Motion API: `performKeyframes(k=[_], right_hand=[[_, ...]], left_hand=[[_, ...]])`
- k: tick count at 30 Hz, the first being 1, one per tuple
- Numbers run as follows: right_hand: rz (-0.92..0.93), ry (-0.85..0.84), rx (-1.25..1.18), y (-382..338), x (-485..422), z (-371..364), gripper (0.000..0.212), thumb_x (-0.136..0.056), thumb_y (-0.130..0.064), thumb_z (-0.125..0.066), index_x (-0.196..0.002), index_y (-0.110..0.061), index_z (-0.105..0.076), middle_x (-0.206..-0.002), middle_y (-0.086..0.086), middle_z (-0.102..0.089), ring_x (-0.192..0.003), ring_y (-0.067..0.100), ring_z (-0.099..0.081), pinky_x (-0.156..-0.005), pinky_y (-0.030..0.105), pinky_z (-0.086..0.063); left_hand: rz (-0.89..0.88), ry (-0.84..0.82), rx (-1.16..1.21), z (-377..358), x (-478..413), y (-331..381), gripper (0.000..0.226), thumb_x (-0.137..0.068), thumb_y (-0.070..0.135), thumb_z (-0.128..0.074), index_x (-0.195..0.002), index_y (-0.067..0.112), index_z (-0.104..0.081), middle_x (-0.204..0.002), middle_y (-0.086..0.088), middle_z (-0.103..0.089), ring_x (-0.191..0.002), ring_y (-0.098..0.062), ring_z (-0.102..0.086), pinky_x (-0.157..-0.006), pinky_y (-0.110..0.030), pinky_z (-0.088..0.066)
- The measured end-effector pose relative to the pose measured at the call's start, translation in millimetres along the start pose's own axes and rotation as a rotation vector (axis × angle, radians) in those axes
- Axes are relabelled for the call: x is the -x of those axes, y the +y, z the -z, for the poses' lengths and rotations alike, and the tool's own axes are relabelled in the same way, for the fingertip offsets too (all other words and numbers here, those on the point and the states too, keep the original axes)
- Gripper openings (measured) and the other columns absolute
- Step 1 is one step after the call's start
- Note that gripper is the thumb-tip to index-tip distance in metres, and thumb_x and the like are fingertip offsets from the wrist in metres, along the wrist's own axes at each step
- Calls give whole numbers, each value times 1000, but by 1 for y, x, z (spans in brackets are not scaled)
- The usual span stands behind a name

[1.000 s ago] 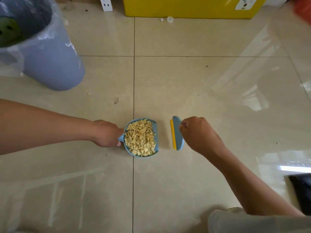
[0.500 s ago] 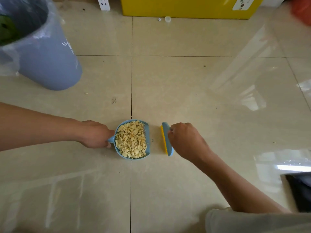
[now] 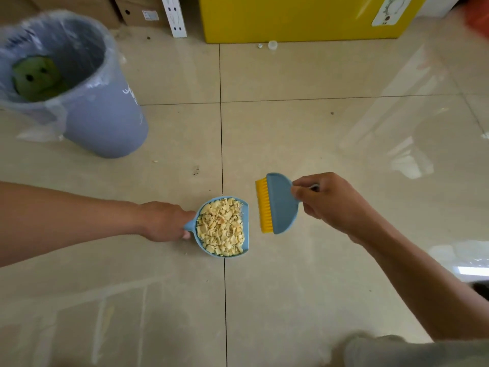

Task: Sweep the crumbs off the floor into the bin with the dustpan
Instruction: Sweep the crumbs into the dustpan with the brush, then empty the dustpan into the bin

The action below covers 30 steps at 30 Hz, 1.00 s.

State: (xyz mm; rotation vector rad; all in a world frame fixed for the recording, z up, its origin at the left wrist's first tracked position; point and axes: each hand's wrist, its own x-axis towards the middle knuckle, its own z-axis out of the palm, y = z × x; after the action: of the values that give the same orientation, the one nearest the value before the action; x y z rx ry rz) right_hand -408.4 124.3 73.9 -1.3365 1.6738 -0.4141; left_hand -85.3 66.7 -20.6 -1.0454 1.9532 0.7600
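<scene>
A small blue dustpan (image 3: 246,213) rests on the tiled floor, heaped with pale yellow crumbs (image 3: 221,229). My left hand (image 3: 165,221) grips its short handle from the left. My right hand (image 3: 330,202) holds a blue hand brush (image 3: 280,203) with yellow bristles, lifted a little to the right of the pan, bristles facing the pan's open edge. A grey-blue bin (image 3: 105,120) lined with a clear plastic bag stands at the upper left; something green lies inside it.
A yellow box (image 3: 304,17) and cardboard boxes (image 3: 137,11) stand along the far edge. A small bottle cap (image 3: 272,45) lies near the yellow box. A few stray specks dot the glossy tiles near the bin. A dark object sits at the right edge.
The brush has drawn back to the right and risen off the floor, away from the pan's edge. The dustpan stays on the floor in my left hand; the view has tilted up, showing more of the bin.
</scene>
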Motion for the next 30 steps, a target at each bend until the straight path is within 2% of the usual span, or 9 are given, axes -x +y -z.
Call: performKeyframes(k=[4, 8, 11, 13, 15, 19, 22, 25, 30], right_hand=[[37, -93, -113, -16, -22, 16, 26, -96, -22, -54, -79, -19, -74, -51, 2, -37, -51, 17, -25, -51, 28, -24], [69, -166, -275, -42, -42, 26, 24, -98, -17, -54, -93, -3, -73, -59, 10, -29, -59, 26, -16, -54, 34, -17], [78, -206, -395, -68, -57, 40, 32, -99, -15, -53, -73, -14, -73, -57, 7, -25, -57, 22, -13, -53, 34, -15], [94, -242, -485, -86, -68, 49, 37, -98, -14, -53, -65, -19, -69, -54, 5, -25, -52, 18, -13, -48, 30, -16], [98, -291, -568, -105, -77, 55, 29, -96, -14, -55, -70, -15, -68, -50, 3, -25, -49, 16, -13, -45, 27, -16], [88, -386, -584, -150, -95, 53, 22, -92, -16, -57, -71, -13, -65, -49, 2, -26, -46, 13, -15, -45, 26, -15], [84, -418, -596, -184, -106, 47, 17, -92, -17, -58, -80, -10, -67, -48, 1, -27, -43, 12, -18, -44, 26, -16], [82, -382, -645, -220, -116, 32, 16, -94, -18, -56, -82, -10, -64, -46, 1, -30, -41, 11, -20, -40, 23, -20], [94, -383, -744, -282, -129, -9, 11, -97, -21, -55, -89, -13, -55, -46, -1, -34, -39, 11, -22, -42, 24, -19]], left_hand=[[-1, 94, 64, 11, 12, -9, 38, -98, 47, -46, -131, 27, -42, -110, -1, -60, -92, -17, -54, -86, -33, -46], [-35, 192, 153, 33, 29, -14, 24, -98, 47, -48, -113, 29, -48, -103, 2, -62, -91, -18, -57, -84, -34, -47], [-59, 254, 190, 59, 56, -16, 15, -97, 46, -50, -88, 37, -42, -79, 12, -51, -77, -13, -52, -71, -31, -39], [-34, 279, 179, 78, 81, -20, 15, -97, 46, -52, -92, 33, -46, -73, 12, -47, -70, -10, -49, -63, -29, -36], [3, 283, 145, 98, 109, -28, 23, -97, 47, -52, -100, 25, -49, -72, 11, -47, -65, -6, -48, -57, -25, -34], [87, 316, 174, 127, 169, -65, 26, -96, 52, -51, -87, 30, -40, -74, 10, -50, -63, -4, -49, -57, -26, -37], [122, 370, 339, 131, 206, -103, 27, -93, 56, -54, -104, 32, -49, -84, 2, -63, -71, -13, -63, -67, -32, -52], [103, 440, 509, 127, 238, -139, 18, -92, 52, -59, -106, 41, -57, -89, -4, -66, -71, -12, -61, -62, -26, -53], [251, 514, 499, 128, 270, -199, 36, -91, 51, -60, -94, 15, -58, -71, 0, -64, -55, -9, -57, -57, -27, -47]])
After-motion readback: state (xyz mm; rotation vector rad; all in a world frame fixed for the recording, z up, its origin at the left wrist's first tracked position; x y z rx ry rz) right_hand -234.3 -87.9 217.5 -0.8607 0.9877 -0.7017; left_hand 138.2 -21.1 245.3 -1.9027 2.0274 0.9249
